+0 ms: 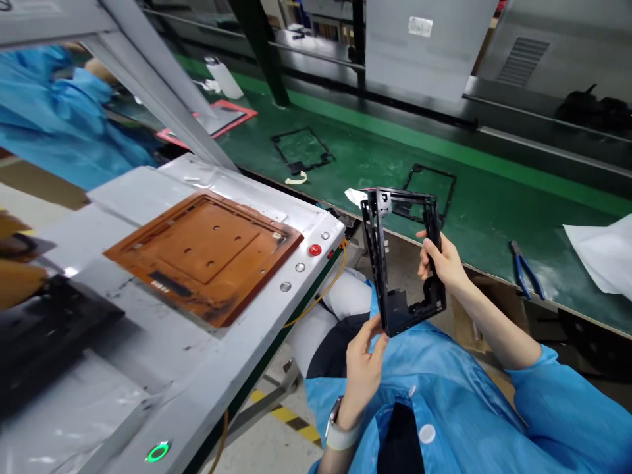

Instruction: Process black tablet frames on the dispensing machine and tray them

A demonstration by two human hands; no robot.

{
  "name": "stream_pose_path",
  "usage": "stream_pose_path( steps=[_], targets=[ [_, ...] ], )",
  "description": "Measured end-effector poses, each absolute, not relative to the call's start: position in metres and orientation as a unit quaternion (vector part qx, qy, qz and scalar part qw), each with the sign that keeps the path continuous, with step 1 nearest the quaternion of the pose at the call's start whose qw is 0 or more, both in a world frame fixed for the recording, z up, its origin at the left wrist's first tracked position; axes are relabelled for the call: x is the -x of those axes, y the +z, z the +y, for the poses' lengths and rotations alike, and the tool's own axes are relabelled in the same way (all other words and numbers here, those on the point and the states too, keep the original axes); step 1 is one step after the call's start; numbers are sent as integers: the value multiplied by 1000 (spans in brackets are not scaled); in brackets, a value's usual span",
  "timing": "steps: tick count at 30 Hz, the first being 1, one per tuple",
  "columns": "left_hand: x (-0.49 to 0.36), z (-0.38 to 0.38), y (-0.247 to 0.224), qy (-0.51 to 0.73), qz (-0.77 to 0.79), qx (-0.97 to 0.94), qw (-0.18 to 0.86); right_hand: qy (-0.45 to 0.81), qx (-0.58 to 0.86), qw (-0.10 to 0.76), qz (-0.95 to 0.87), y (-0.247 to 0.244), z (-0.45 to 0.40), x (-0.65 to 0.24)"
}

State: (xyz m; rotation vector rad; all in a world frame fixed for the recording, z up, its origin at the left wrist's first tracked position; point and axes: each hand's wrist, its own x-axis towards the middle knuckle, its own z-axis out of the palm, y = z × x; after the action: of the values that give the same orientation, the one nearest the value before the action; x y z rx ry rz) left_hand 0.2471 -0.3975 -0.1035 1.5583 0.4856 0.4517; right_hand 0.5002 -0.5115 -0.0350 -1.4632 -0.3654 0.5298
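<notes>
Both hands hold a black plastic frame (pixel 395 313), tilted upright over my lap and open through its middle. My left hand (pixel 364 362), with a watch on the wrist, pinches its lower left corner. Wrapped round the right side is my right hand (pixel 443 260), thumb in front and fingers reaching into the opening. Two flatter black frames lie on the green bench: one frame (pixel 302 150) farther left, and another frame (pixel 450 197) partly hidden behind the held one. To my left, an orange-brown fixture plate (pixel 217 257) rests on a white machine bed.
The machine bed (pixel 162 375) carries a red button (pixel 315 250), silver buttons and a lit green ring button (pixel 158 451). Blue-handled pliers (pixel 526 271) and white sheeting (pixel 605 253) lie on the green bench (pixel 494 230). A person in blue (pixel 64 112) is at the far left.
</notes>
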Motion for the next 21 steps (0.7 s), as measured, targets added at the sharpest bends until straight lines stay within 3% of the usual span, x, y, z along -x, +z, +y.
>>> stream_pose_path(
  steps=[7, 11, 16, 21],
  targets=[
    [-251, -400, -80, 315, 181, -760, 538, 232, 593, 755, -158, -50, -506, -505],
    [-267, -422, -43, 386, 51, -806, 446, 241, 532, 802, -128, -64, -490, -503],
    [-296, -469, -24, 382, -73, -854, 344, 385, 411, 812, -153, -62, -467, -487],
    [-304, -488, -38, 365, -127, -864, 322, 475, 346, 794, -157, -59, -463, -479]
  ],
)
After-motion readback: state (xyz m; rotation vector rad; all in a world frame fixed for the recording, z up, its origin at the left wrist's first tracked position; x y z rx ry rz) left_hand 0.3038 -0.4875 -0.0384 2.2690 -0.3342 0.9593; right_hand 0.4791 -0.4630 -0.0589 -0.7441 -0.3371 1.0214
